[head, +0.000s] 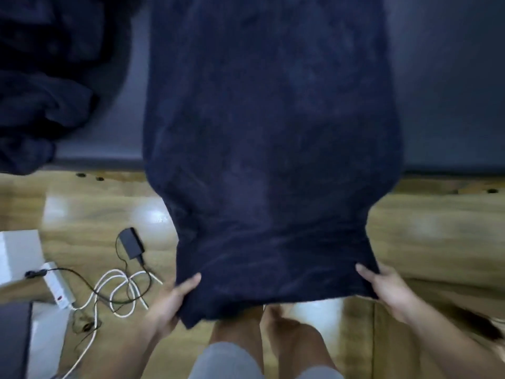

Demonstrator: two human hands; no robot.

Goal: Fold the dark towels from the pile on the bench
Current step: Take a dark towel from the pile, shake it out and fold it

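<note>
tabletop: grey; towel pile at left; one towel spread across
floor: wood; adapter, cables, power strip

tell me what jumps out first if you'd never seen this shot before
The big dark towel fills the centre, stretched from the grey bench down toward the viewer, with the left hand and right hand each pinching a near corner. At upper left a crumpled pile of dark towels sits on the bench. On the wooden floor at lower left lies a tangle of white and black cables beside a black adapter.
</note>
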